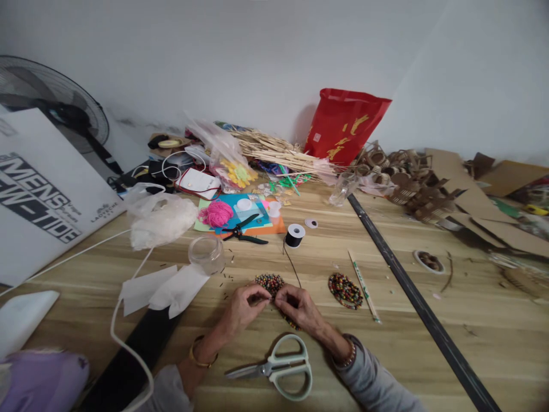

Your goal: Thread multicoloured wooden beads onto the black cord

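My left hand (245,306) and my right hand (300,307) meet over the wooden table (412,349), both pinched on a small round piece of multicoloured beadwork (269,282). A black thread (291,264) runs from the beadwork up to a black spool (294,234). A second beaded disc (345,290) lies just right of my right hand. Pale green scissors (278,366) rest between my forearms near the front edge.
A small clear jar (206,253), white paper pieces (165,289) and a plastic bag (160,220) sit to the left. Black pliers (242,232) and pink yarn (215,213) lie on coloured sheets. A long dark strip (418,303), a chopstick (363,285), cardboard scraps (472,200) and a red bag (345,123) fill the right and back.
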A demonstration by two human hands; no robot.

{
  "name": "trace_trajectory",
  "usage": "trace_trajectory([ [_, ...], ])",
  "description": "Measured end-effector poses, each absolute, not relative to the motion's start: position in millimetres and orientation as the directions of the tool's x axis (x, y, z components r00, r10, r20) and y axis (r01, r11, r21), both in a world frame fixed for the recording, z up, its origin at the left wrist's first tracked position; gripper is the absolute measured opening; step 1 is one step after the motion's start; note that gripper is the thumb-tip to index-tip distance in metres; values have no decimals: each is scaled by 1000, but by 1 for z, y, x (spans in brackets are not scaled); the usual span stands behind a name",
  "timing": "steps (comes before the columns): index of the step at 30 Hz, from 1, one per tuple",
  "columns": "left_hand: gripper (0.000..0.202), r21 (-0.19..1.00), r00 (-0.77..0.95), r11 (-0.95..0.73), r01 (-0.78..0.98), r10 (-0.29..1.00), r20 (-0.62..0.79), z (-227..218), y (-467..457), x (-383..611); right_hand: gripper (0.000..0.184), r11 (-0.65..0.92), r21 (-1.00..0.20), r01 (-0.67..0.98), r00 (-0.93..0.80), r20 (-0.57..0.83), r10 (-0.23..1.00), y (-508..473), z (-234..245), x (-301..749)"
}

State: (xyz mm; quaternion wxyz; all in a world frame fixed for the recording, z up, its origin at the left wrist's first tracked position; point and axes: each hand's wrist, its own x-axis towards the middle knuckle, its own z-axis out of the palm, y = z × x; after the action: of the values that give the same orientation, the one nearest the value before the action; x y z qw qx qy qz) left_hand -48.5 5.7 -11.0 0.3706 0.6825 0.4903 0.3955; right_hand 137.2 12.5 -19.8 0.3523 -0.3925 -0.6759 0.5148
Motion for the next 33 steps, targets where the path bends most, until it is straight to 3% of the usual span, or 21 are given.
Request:
trace_trajectory([
  [33,10,884,246,-274,378,951,189,-13,5,-47,26,194,-964,182,-463,89,882,13,-20,138],
])
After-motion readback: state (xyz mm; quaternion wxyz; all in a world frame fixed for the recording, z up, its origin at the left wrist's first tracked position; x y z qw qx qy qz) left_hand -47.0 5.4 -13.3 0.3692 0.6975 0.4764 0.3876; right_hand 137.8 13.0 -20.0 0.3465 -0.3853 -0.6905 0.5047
